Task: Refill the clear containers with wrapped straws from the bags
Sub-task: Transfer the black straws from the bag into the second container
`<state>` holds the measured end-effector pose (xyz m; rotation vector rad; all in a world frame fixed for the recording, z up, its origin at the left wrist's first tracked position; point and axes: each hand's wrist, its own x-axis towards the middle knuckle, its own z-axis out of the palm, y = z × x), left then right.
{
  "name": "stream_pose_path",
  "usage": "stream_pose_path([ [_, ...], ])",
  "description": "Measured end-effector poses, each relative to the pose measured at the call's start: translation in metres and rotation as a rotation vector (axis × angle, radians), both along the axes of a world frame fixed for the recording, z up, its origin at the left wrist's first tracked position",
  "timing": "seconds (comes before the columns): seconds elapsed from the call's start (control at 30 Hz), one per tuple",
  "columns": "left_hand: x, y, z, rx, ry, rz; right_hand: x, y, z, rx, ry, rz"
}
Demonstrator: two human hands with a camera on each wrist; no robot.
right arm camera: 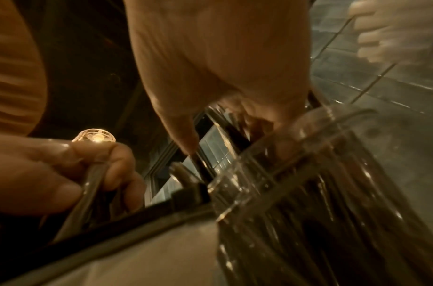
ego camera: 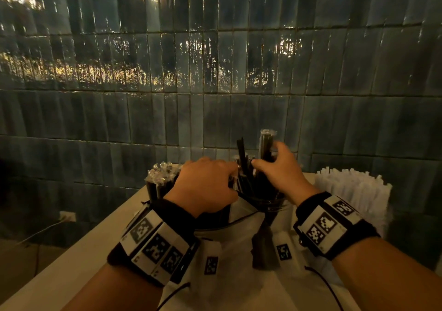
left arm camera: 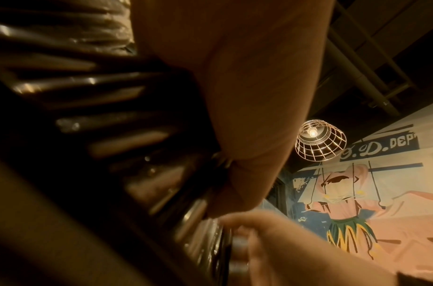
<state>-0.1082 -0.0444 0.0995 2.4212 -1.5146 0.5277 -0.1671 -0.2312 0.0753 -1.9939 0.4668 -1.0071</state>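
R fingers (right arm camera: 176, 133) curl down into the mouth of the clear container (right arm camera: 320, 174), closed round a clump of black wrapped straws (ego camera: 266, 143) whose tops stick up above the right hand (ego camera: 279, 169); grip itself is blurred in the wrist view, but thumb and fingers wrap the bundle in the head view; a few loose black straws (ego camera: 241, 155) lean out to the L of that bundle, between the two hands. L fingers (right arm camera: 117, 170) are bent and pinch thin wrapped straws at the near edge of the same cluster; the left hand (ego camera: 203, 184) sits just L of the container, knuckles up, touching the straw tops.

Container stands on the table (ego camera: 71, 263), near its back edge, close to the tiled wall (ego camera: 215, 59); it's packed w/ dark straws standing upright, glossy wrappers catching light through the clear wall. A second lot of dark straws in crinkly clear wrap (ego camera: 162, 174) stands just L of the L hand; what holds them can't be told. A thick bunch of white paper-wrapped straws (ego camera: 354, 188) stands to the R of the R wrist, apart from the container.

Both wrists carry black bands w/ black-and-white marker tags (ego camera: 155, 246); thin black cables (ego camera: 323, 284) trail over the table top. L wrist view looks up at a wire-cage lamp (left arm camera: 320, 141) and a painted mural (left arm camera: 369, 203).
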Motion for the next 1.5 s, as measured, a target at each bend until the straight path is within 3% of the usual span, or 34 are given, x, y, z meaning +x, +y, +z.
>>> stream_pose_path([
  [0.1, 0.000, -0.002, -0.001, 0.003, -0.011, 0.000, 0.000, 0.008, 0.009, -0.125, -0.230, 0.025],
  [0.17, 0.000, -0.004, -0.001, 0.016, -0.022, 0.006, 0.002, 0.013, 0.016, -0.284, -0.233, 0.035],
  [0.4, 0.002, -0.003, -0.002, 0.017, -0.034, 0.004, 0.026, 0.005, 0.035, -0.530, 0.361, -0.081],
  [0.53, 0.001, -0.002, -0.003, 0.009, -0.048, -0.001, 0.034, -0.001, 0.038, -0.573, 0.551, -0.050],
  [0.73, 0.001, -0.003, -0.002, -0.005, -0.045, -0.009, 0.025, 0.004, 0.032, -0.707, 0.698, 0.068],
  [0.87, -0.001, -0.003, -0.002, -0.008, -0.045, -0.007, 0.014, 0.005, 0.033, -0.705, 0.686, 0.078],
  [0.97, -0.002, -0.004, -0.003, -0.010, -0.048, 0.001, 0.006, 0.003, 0.028, -0.627, 0.499, 0.166],
  [1.03, -0.002, -0.004, -0.002, -0.009, -0.040, -0.002, 0.000, 0.005, 0.021, -0.779, 0.486, 0.169],
  [1.13, -0.004, -0.004, -0.001, -0.003, -0.024, 0.000, 0.000, -0.001, 0.011, -0.983, 0.589, 0.023],
  [1.3, -0.006, -0.001, -0.002, -0.024, -0.003, -0.025, 0.000, -0.023, 0.007, -0.744, 0.512, -0.048],
  [1.5, -0.005, 0.001, -0.001, -0.014, 0.010, -0.014, -0.001, -0.024, 0.008, -0.833, 0.524, -0.111],
])
